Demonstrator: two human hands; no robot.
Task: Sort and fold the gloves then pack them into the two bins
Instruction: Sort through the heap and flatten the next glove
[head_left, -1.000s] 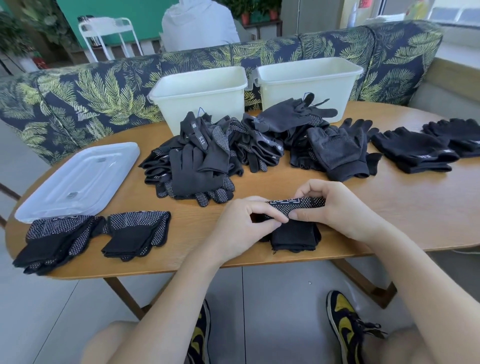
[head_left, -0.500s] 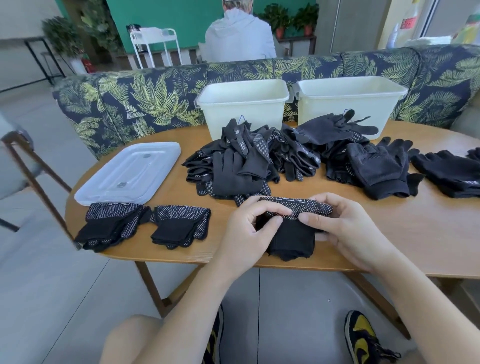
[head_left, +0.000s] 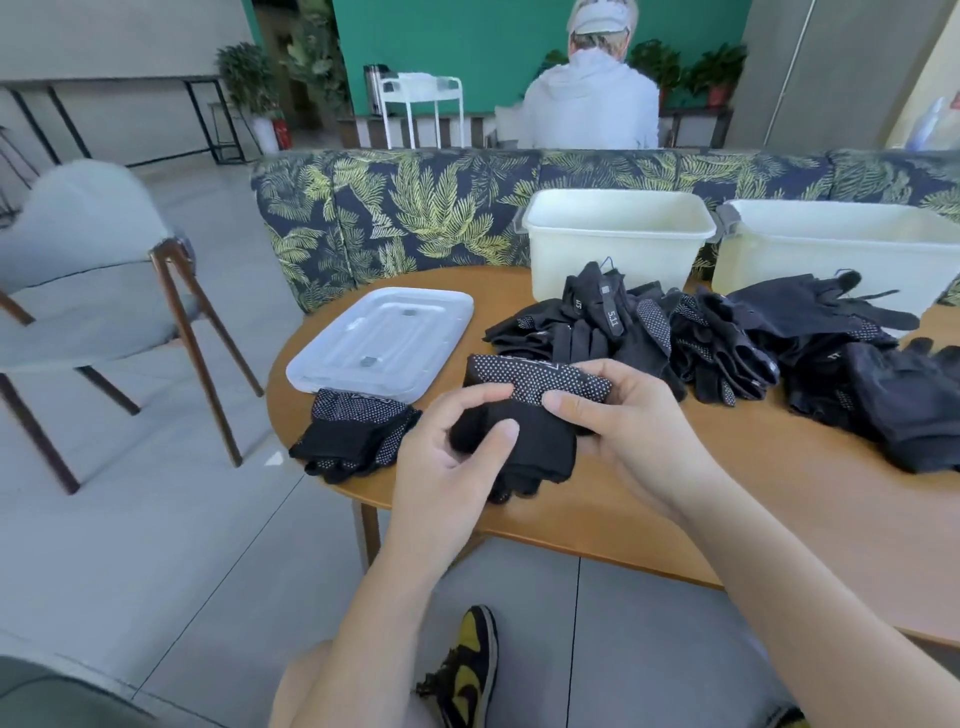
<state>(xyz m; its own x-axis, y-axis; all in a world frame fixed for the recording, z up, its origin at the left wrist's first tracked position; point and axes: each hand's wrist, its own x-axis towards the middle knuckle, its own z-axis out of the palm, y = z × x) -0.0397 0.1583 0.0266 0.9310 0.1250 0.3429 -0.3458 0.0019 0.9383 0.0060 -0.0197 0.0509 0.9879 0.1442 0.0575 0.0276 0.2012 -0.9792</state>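
Your left hand and right hand both pinch the folded glove, lifted just above the counter near its front edge. If your fingers loosen, I think the fold can open and the glove may slip off the edge

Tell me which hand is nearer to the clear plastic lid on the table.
Left. The left hand grips the folded glove just right of the clear lid, near its front corner. The right hand holds the glove's other side, farther from the lid.
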